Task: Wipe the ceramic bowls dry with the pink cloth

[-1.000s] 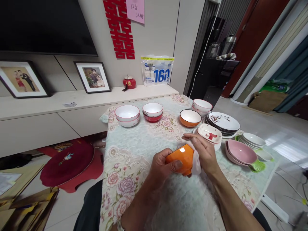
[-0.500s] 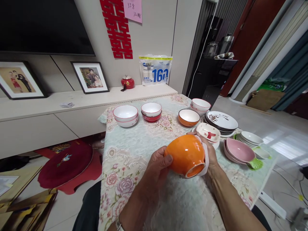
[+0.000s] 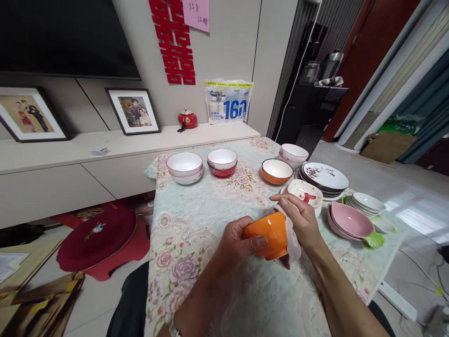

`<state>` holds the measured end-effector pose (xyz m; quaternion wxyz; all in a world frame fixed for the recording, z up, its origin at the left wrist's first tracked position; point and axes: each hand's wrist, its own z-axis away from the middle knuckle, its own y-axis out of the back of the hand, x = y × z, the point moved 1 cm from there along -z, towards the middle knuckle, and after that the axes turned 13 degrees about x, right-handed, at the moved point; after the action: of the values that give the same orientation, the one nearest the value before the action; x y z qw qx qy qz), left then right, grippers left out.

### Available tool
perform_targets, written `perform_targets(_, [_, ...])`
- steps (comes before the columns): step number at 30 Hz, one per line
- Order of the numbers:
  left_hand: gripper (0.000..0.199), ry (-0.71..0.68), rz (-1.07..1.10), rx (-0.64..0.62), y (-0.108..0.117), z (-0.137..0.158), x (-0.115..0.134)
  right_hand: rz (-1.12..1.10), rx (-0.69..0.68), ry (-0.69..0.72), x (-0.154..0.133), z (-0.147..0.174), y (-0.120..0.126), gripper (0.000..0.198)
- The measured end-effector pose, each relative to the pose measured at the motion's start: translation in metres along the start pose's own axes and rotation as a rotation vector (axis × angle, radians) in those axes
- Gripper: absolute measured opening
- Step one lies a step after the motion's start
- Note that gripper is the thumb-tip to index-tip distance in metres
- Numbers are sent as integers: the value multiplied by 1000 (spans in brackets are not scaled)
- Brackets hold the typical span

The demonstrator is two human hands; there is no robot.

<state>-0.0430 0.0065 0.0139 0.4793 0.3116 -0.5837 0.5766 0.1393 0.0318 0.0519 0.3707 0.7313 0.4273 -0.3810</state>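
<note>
An orange bowl (image 3: 269,234) is held up over the near part of the table, its outer side facing me. My left hand (image 3: 242,241) grips it at the left, with the thumb across the outside. My right hand (image 3: 298,217) presses a pale pink cloth (image 3: 293,241) against the bowl's right side and rim, fingers bent over the cloth. Just beyond the hands stands another orange bowl (image 3: 277,171) with a white inside and dark rim. Close by my right hand lies a white dish with a red pattern (image 3: 306,192). The bowl's inside is hidden.
White red-rimmed bowls (image 3: 184,167) and a red-and-white stack (image 3: 222,163) stand at the back left of the flowered tablecloth (image 3: 189,224). At the right are stacked plates (image 3: 326,177), white bowls (image 3: 293,153), pink dishes (image 3: 351,220) and small white dishes (image 3: 368,202). A red stool (image 3: 105,243) stands left.
The orange bowl has been turned and tipped, so its foot ring now faces down. My right hand has moved up with the cloth onto the bowl's right rim; my left thumb lies further across.
</note>
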Motion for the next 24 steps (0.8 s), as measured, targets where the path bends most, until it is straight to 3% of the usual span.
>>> perform_targets(5, [30,-135,-77,17,-7,1,4,263,-56,467,-28,20,-17,23])
perform_targets(8, [26,-242,-128,40,-8,1,6,320,-137,616,-35,26,-23,22])
perform_targets(10, [25,-216,-130,40,-7,1,3,248,-139,538,-31,22,-20,23])
perform_targets(11, [26,-172,-118,34,-6,2,2,183,-111,431,-26,17,-16,24])
perform_targets(15, [33,-40,23,32,-3,3,-3,-95,16,-192,3,-2,-5,37])
perform_targets(17, [36,-13,118,53,-4,3,-2,-133,46,-353,13,-7,-4,43])
perform_targets(20, [38,-9,212,115,-6,2,0,-58,86,-310,16,-6,-7,46])
perform_targets(24, [35,-45,238,185,-5,-1,-2,99,118,64,0,10,-19,39])
